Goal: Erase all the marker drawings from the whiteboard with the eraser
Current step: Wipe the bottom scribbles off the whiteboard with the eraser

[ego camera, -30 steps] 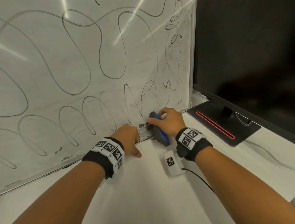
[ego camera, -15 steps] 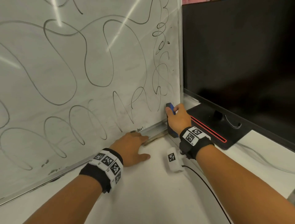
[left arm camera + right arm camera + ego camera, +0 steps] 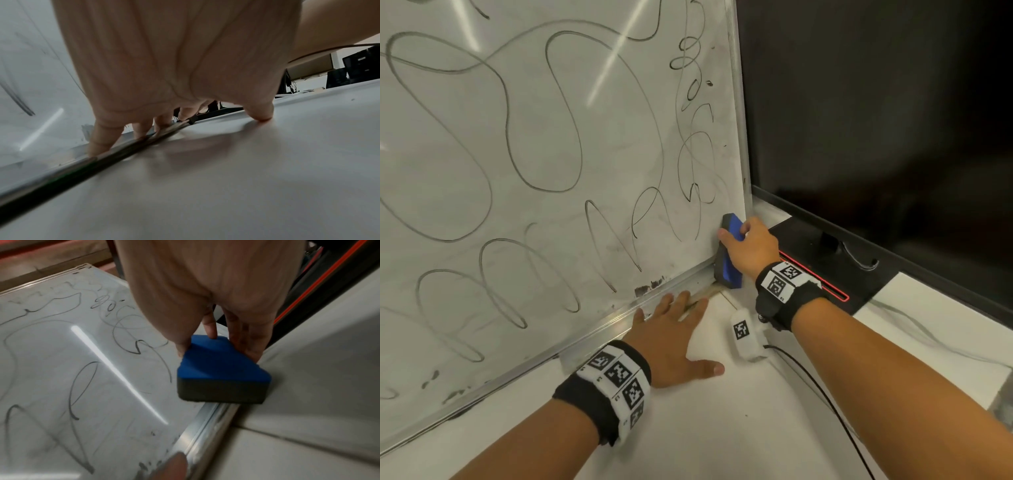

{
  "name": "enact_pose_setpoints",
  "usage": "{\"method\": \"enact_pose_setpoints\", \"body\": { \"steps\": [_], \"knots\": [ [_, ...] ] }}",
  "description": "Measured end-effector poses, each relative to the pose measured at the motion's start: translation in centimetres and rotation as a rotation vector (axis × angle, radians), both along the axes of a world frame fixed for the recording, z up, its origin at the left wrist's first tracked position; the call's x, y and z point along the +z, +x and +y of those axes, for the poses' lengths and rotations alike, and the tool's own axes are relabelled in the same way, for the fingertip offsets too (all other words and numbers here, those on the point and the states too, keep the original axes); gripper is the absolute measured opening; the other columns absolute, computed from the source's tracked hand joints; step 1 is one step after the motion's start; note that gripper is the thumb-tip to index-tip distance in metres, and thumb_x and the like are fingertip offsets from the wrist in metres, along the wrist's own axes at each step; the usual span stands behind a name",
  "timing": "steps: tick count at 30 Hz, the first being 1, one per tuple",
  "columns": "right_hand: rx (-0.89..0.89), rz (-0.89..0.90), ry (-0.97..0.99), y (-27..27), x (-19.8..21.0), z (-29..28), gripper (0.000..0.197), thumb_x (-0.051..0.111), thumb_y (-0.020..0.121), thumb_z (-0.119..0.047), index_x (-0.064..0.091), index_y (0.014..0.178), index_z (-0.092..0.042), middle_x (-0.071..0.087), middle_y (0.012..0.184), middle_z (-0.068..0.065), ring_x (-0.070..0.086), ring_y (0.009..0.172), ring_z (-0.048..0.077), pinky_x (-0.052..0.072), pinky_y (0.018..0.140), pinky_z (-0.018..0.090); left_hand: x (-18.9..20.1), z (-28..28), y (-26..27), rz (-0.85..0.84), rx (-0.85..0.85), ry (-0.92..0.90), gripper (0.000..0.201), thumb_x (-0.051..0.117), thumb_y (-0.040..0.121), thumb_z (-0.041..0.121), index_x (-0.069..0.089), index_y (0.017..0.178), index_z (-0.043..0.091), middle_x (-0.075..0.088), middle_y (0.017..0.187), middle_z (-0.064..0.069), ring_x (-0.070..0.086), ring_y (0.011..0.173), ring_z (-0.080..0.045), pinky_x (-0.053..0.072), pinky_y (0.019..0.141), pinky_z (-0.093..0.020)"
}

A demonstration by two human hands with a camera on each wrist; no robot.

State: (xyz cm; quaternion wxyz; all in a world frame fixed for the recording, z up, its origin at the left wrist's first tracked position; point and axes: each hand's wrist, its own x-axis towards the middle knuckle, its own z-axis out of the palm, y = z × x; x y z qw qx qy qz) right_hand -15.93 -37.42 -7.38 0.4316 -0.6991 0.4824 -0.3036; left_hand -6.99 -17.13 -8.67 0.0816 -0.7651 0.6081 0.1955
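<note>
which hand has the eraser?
The right hand grips the blue eraser at the whiteboard's lower right corner. The left hand lies flat, fingers spread, on the table by the board's bottom frame.

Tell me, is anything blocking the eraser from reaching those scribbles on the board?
Nothing visible does. The right hand grips the eraser at the whiteboard's lower right corner, and the scribbles lie on bare board just beside and above it.

The head camera looks down and forward over both forearms at the whiteboard (image 3: 551,154) and its lower right corner. Each wrist camera sits very close under its palm — the left skims the table (image 3: 267,178), the right faces the same board corner.
</note>
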Motion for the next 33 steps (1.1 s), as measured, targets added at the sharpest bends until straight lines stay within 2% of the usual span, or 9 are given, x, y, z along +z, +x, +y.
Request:
{"method": "enact_pose_setpoints", "body": {
  "steps": [5, 9, 13, 17, 21, 25, 28, 32, 33],
  "knots": [
    [0.109, 0.086, -0.1, -0.2, -0.1, 0.2, 0.042, 0.073, 0.085, -0.048, 0.053, 0.103, -0.015, 0.058, 0.102, 0.006, 0.06, 0.086, 0.023, 0.042, 0.06, 0.022, 0.4, -0.3, 0.1, 0.032, 0.012, -0.01, 0.123, 0.051, 0.073, 0.088, -0.02, 0.155, 0.032, -0.016, 0.167, 0.003, -0.01, 0.154, -0.025, 0.006, 0.121, -0.063],
    [0.011, 0.03, -0.058, -0.3, 1.1, -0.7, 0.04, 0.071, 0.088, -0.045, 0.053, 0.1, -0.011, 0.06, 0.102, 0.008, 0.055, 0.076, 0.017, 0.04, 0.056, 0.02, 0.4, -0.5, 0.5, 0.037, 0.019, 0.013, 0.126, 0.054, 0.07, 0.088, -0.018, 0.156, 0.03, -0.016, 0.167, 0.005, -0.01, 0.154, -0.023, 0.008, 0.121, -0.062],
    [0.128, 0.102, -0.082, 0.2, 0.3, 0.4, 0.049, 0.07, 0.086, -0.051, 0.058, 0.099, -0.006, 0.063, 0.094, 0.009, 0.064, 0.083, 0.025, 0.057, 0.071, 0.034, 1.5, -0.8, 1.2, 0.035, -0.034, 0.038, 0.125, 0.064, 0.071, 0.08, -0.017, 0.156, 0.035, -0.008, 0.168, 0.007, -0.004, 0.155, -0.022, 0.015, 0.123, -0.052],
    [0.086, 0.086, -0.019, -0.1, 0.8, -0.3, 0.05, 0.066, 0.089, -0.054, 0.065, 0.096, -0.004, 0.07, 0.09, 0.015, 0.069, 0.084, 0.03, 0.059, 0.079, 0.044, 1.5, -1.3, 2.0, 0.005, -0.074, 0.067, 0.13, 0.068, 0.067, 0.08, -0.014, 0.157, 0.036, -0.006, 0.168, 0.005, 0.001, 0.155, -0.021, 0.015, 0.125, -0.047],
    [0.078, 0.065, -0.076, 0.2, 1.1, 0.4, 0.047, 0.067, 0.088, -0.053, 0.062, 0.091, -0.007, 0.066, 0.087, 0.01, 0.068, 0.083, 0.028, 0.054, 0.063, 0.031, 1.4, -1.4, 1.9, -0.005, -0.078, 0.059, 0.129, 0.069, 0.068, 0.079, -0.011, 0.159, 0.032, -0.002, 0.168, 0.005, 0.005, 0.155, -0.022, 0.016, 0.124, -0.045],
    [0.183, 0.041, -0.144, 1.2, 1.3, 2.2, 0.052, 0.071, 0.084, -0.056, 0.061, 0.093, -0.005, 0.068, 0.087, 0.012, 0.067, 0.08, 0.026, 0.059, 0.068, 0.036, 1.2, -1.3, 2.2, 0.009, -0.08, 0.015, 0.127, 0.07, 0.064, 0.08, -0.003, 0.159, 0.036, 0.013, 0.167, 0.005, 0.02, 0.151, -0.023, 0.024, 0.122, -0.045],
    [0.101, -0.004, -0.134, 1.1, 2.2, 1.4, 0.051, 0.072, 0.084, -0.053, 0.059, 0.094, -0.005, 0.066, 0.089, 0.012, 0.062, 0.078, 0.022, 0.047, 0.059, 0.026, 1.7, -1.1, 2.3, 0.041, -0.058, 0.013, 0.127, 0.076, 0.064, 0.074, -0.002, 0.158, 0.04, 0.012, 0.167, 0.006, 0.017, 0.152, -0.022, 0.021, 0.123, -0.044],
    [0.28, 0.115, -0.191, 0.6, 1.8, 3.0, 0.046, 0.077, 0.081, -0.05, 0.057, 0.096, -0.012, 0.062, 0.088, 0.006, 0.063, 0.076, 0.022, 0.048, 0.059, 0.024, 2.6, -1.0, 2.9, 0.079, -0.019, -0.053, 0.112, 0.083, 0.065, 0.063, 0.025, 0.156, 0.033, 0.047, 0.149, 0.004, 0.047, 0.134, -0.02, 0.04, 0.112, -0.038],
    [0.338, 0.175, -0.23, 0.5, 1.5, 3.4, 0.045, 0.079, 0.079, -0.05, 0.057, 0.097, -0.014, 0.061, 0.087, 0.003, 0.061, 0.075, 0.02, 0.048, 0.061, 0.024, 2.6, -0.7, 3.2, 0.086, -0.012, -0.063, 0.11, 0.083, 0.066, 0.062, 0.028, 0.155, 0.031, 0.049, 0.147, 0.005, 0.048, 0.132, -0.019, 0.041, 0.112, -0.038]
  ]
}}
